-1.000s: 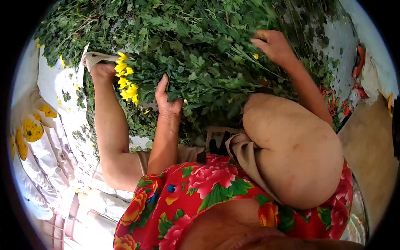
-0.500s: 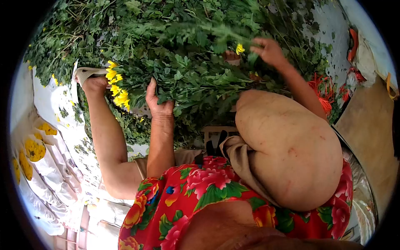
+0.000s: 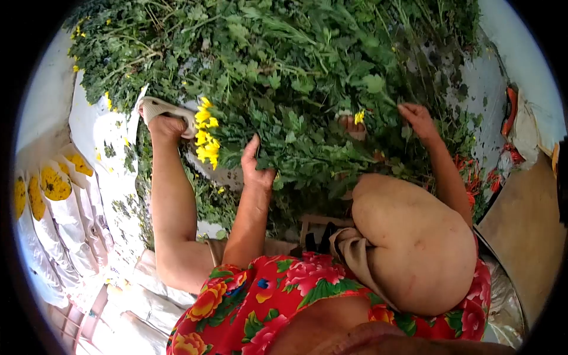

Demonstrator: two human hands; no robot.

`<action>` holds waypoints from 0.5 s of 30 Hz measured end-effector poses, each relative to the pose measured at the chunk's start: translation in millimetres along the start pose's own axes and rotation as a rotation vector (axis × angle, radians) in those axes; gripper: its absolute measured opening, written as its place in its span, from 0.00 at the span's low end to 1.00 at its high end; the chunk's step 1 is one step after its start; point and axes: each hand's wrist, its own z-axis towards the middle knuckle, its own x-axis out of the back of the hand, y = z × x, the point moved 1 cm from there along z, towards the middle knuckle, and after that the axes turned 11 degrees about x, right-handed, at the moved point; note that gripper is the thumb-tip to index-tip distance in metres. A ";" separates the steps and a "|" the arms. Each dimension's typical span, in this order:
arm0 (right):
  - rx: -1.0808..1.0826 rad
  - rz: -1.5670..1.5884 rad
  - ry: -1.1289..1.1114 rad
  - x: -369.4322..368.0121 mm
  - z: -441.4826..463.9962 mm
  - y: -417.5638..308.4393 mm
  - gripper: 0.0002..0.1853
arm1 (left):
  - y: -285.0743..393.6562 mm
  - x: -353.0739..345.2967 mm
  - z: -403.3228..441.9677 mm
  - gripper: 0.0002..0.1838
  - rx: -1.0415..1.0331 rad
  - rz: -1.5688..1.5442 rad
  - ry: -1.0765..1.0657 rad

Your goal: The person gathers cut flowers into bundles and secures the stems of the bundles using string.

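Seemingly I'm at gathering stems: my left hand (image 3: 258,170) is curled around a bunch of yellow flowers (image 3: 284,142) mid-frame, thumb on top, fingers hidden. My right hand (image 3: 420,120), right of centre, pinches a leafy stem (image 3: 387,98) — fingertips nearly together — below the green heap (image 3: 254,41) across the top. I'd judge the next move calls for matching its head with the others.

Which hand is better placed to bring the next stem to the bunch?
Probably the right hand: it is out at the loose stems, while the left hand is occupied, holding the yellow-flowered bunch.
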 end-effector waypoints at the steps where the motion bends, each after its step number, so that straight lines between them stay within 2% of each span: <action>1: -0.014 -0.043 -0.069 -4.0 -0.8 1.1 0.26 | 1.3 0.7 -0.7 0.21 0.019 0.009 0.054; 2: -0.021 -0.092 -0.123 1.8 1.5 -0.4 0.25 | 1.8 1.2 1.1 0.22 -0.027 0.054 -0.063; 4: 0.178 -0.453 -0.189 6.6 11.6 -25.7 0.23 | 0.9 -4.2 3.7 0.23 -0.017 0.046 -0.001; 5: 0.301 -0.487 -0.086 7.8 21.8 -43.1 0.21 | 1.3 -11.8 1.8 0.23 -0.005 0.054 0.023; 6: 0.326 -0.495 -0.062 13.2 39.5 -55.3 0.21 | 1.8 -19.2 0.8 0.23 0.005 0.059 0.054; 8: 0.380 -0.451 0.203 28.1 81.5 -73.4 0.21 | 2.0 -27.4 2.0 0.23 0.003 0.050 0.025; 9: 0.403 -0.491 0.194 32.3 108.0 -75.5 0.22 | 2.9 -23.8 8.0 0.22 0.017 0.032 -0.090; 10: 0.410 -0.486 0.195 32.1 133.8 -75.3 0.22 | 4.2 -23.3 11.0 0.22 0.009 0.035 -0.091; 12: 0.283 -0.762 0.030 18.0 172.2 -74.8 0.23 | 4.0 -24.7 13.5 0.22 0.043 0.047 -0.107; 15: 0.199 -0.879 0.084 -34.2 170.4 -80.4 0.25 | 3.6 -31.5 12.0 0.21 0.041 0.054 -0.093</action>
